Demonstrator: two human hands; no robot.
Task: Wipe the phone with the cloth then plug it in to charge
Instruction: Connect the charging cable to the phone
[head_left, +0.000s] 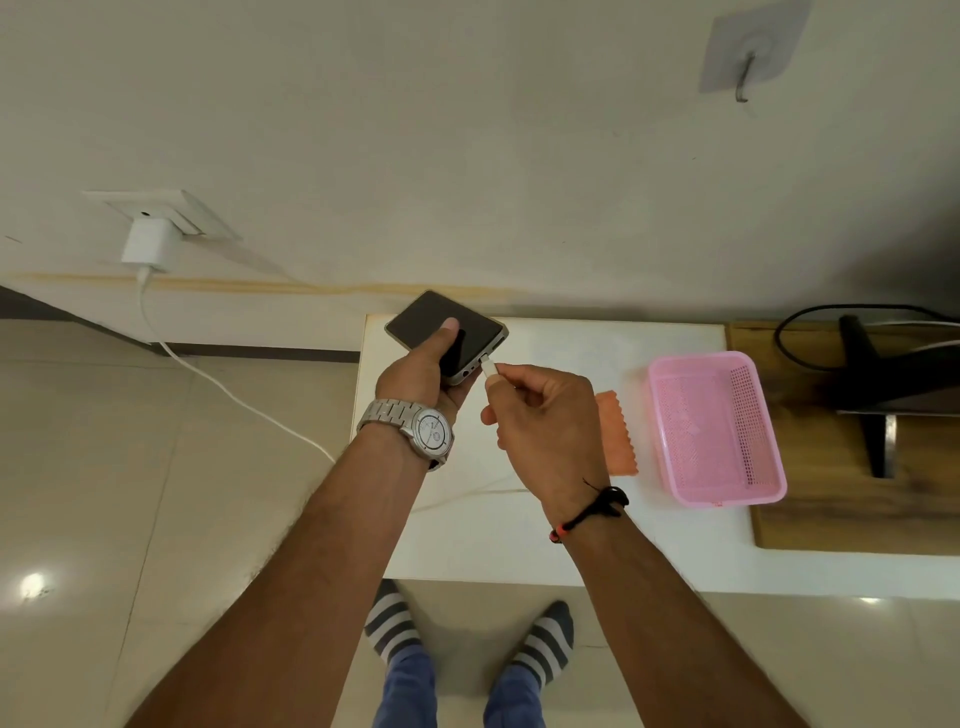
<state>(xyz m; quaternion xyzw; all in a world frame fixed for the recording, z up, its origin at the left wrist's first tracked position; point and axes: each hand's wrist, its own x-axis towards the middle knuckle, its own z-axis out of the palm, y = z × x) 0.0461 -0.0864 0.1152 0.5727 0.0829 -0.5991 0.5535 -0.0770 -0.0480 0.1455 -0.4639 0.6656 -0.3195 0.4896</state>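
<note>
The phone (447, 332), rigid and probably slippery, is gripped by its edges above the tabletop (545, 540) in the left hand (421, 379); the charging plug (488, 367) is pinched in the right hand (540, 421) at its port.

Both bare forearms reach forward and slightly inward, hands close together at about the same height. Left hand (423, 371) cups the phone (447, 332) from below, thumb lying flat across the screen, fingers wrapped under; a metal watch (415, 428) sits on that wrist. Right hand (540, 415) pinches the plug (488, 366) between thumb and forefinger at the phone's end, other fingers curled in, a black cord band (592, 512) on the wrist.
</note>
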